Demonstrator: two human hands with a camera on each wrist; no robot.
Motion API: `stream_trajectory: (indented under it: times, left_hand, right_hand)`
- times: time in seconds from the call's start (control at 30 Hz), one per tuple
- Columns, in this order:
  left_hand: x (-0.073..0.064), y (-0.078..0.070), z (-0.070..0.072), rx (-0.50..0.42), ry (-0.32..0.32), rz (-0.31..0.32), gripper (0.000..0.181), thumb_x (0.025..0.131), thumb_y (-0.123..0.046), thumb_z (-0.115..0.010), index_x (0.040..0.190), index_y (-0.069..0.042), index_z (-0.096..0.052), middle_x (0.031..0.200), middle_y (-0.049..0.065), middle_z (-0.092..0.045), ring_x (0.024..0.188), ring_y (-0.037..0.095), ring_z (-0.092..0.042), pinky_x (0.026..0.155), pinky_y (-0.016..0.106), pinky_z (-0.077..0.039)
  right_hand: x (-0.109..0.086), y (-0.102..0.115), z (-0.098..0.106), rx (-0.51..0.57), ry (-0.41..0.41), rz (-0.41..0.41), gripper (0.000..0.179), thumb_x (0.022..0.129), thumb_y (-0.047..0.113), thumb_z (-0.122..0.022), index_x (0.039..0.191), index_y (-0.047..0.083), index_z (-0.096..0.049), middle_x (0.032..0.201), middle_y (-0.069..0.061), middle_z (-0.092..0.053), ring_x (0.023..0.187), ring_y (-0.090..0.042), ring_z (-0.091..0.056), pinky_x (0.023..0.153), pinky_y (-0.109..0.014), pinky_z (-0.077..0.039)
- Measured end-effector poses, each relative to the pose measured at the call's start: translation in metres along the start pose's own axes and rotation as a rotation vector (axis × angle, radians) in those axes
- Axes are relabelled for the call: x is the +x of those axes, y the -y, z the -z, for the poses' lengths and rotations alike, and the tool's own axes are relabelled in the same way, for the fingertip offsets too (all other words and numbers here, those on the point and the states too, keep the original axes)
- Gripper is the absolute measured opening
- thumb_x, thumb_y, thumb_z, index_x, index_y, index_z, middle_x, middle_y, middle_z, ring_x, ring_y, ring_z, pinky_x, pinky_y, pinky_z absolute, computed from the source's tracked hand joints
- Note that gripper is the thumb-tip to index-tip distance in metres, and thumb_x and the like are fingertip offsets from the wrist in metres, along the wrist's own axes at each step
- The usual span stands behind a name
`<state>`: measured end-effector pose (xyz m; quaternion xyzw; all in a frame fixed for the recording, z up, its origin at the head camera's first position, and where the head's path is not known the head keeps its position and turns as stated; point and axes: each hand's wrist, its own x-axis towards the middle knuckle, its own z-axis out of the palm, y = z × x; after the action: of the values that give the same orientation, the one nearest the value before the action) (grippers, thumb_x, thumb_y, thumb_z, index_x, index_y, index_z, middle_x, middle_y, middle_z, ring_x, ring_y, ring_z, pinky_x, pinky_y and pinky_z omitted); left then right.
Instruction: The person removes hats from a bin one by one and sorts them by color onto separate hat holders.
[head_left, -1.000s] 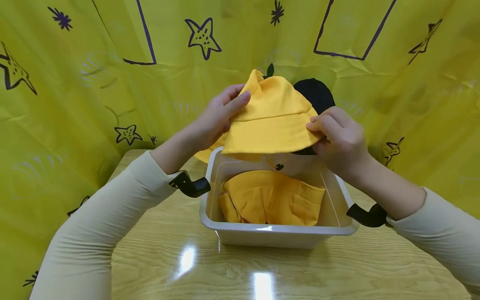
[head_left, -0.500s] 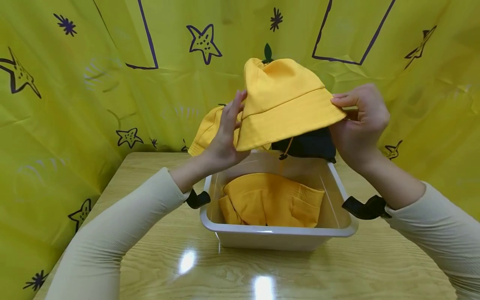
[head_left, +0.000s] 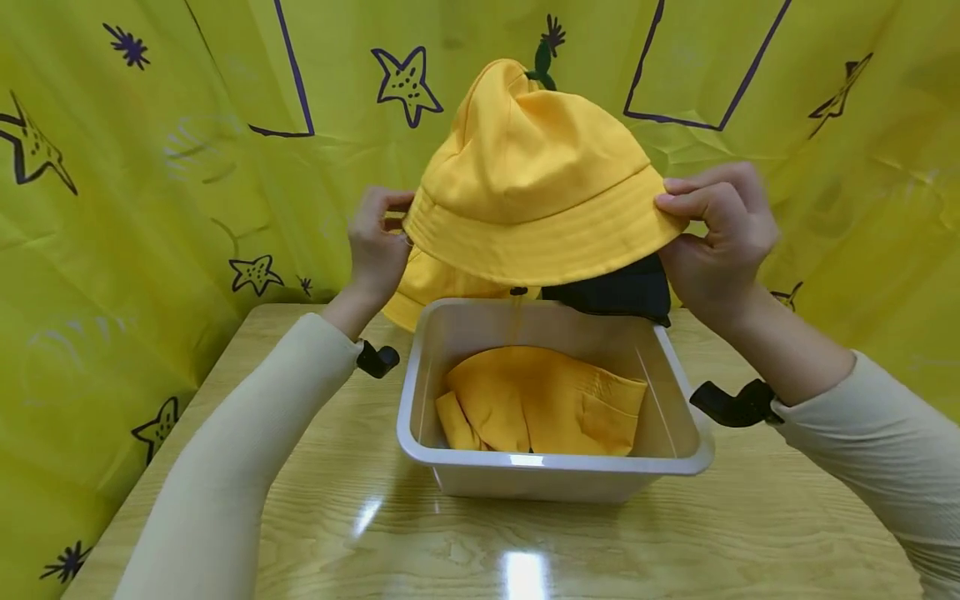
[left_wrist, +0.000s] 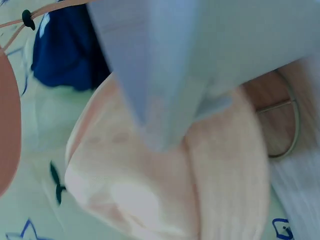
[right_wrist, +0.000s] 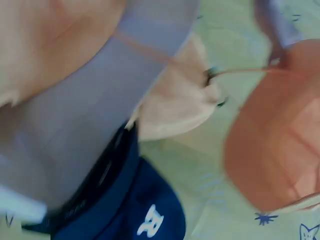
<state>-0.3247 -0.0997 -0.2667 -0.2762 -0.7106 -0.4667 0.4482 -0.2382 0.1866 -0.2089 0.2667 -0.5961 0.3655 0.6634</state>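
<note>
Both hands hold a yellow bucket hat (head_left: 540,183) with a green leaf at its crown, raised over the far side of a plastic bin. My left hand (head_left: 377,246) grips the left edge of its brim, the fingertips partly hidden behind it. My right hand (head_left: 720,229) pinches the brim's right edge between thumb and fingers. The hat's inside (right_wrist: 270,145) and a cord with a dark stopper (right_wrist: 209,77) show in the right wrist view. A folded yellow hat (head_left: 540,400) lies in the bin (head_left: 555,462).
Behind the bin sit another yellow hat (head_left: 442,287) on the left and a dark cap (head_left: 618,287) with a white letter on the right. All stand on a wooden table (head_left: 337,500). A yellow curtain (head_left: 225,183) with drawn stars hangs at the back.
The bucket hat has been lifted higher, its brim spread wider. My left hand let its fingers straighten along the hat's side, then moved left to the brim's edge; my right hand moved up and right.
</note>
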Motion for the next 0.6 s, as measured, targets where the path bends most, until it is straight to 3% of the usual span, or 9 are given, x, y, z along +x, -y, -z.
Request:
stream_trajectory:
  times: [0.13, 0.27, 0.37, 0.47, 0.6]
  left_hand:
    - [0.014, 0.001, 0.008, -0.030, -0.191, 0.085, 0.009, 0.081, 0.010, -0.062, 0.090, 0.009, -0.064, 0.090, 0.018, -0.059, 0.087, 0.018, -0.062, 0.070, 0.021, -0.055]
    - [0.027, 0.001, 0.012, -0.097, -0.300, 0.146, 0.008, 0.081, 0.002, -0.069, 0.087, 0.007, -0.065, 0.085, 0.001, -0.059, 0.085, 0.008, -0.058, 0.074, 0.019, -0.051]
    - [0.035, 0.000, 0.016, -0.175, -0.349, 0.201, 0.006, 0.080, 0.002, -0.070, 0.084, 0.001, -0.066, 0.082, -0.009, -0.056, 0.082, 0.007, -0.057, 0.081, 0.023, -0.046]
    - [0.041, 0.000, 0.020, -0.238, -0.377, 0.230, 0.009, 0.079, 0.002, -0.071, 0.081, -0.006, -0.066, 0.079, -0.009, -0.057, 0.079, 0.009, -0.058, 0.082, 0.024, -0.046]
    - [0.056, -0.002, 0.031, -0.263, -0.370, 0.249, 0.014, 0.078, 0.003, -0.070, 0.077, -0.010, -0.067, 0.076, -0.007, -0.059, 0.074, 0.010, -0.059, 0.078, 0.023, -0.046]
  right_hand:
    - [0.004, -0.006, -0.010, -0.021, 0.077, 0.044, 0.012, 0.076, -0.011, -0.067, 0.072, -0.004, -0.058, 0.077, -0.023, -0.059, 0.073, -0.040, -0.057, 0.078, -0.017, -0.048]
    - [0.015, -0.011, -0.021, -0.050, 0.171, -0.002, 0.007, 0.082, -0.004, -0.066, 0.082, -0.007, -0.060, 0.086, -0.022, -0.062, 0.082, -0.034, -0.062, 0.080, -0.014, -0.050]
    - [0.023, -0.015, -0.029, -0.110, 0.256, -0.050, 0.011, 0.085, 0.002, -0.066, 0.090, -0.007, -0.063, 0.091, -0.021, -0.063, 0.087, -0.029, -0.064, 0.080, -0.017, -0.052]
    - [0.029, -0.020, -0.036, -0.171, 0.341, -0.068, 0.012, 0.087, 0.004, -0.062, 0.091, -0.007, -0.066, 0.089, -0.020, -0.064, 0.087, -0.026, -0.065, 0.079, -0.026, -0.055]
    - [0.031, -0.022, -0.045, -0.189, 0.377, -0.031, 0.010, 0.087, 0.002, -0.060, 0.087, -0.006, -0.067, 0.084, -0.020, -0.064, 0.084, -0.028, -0.064, 0.076, -0.035, -0.057]
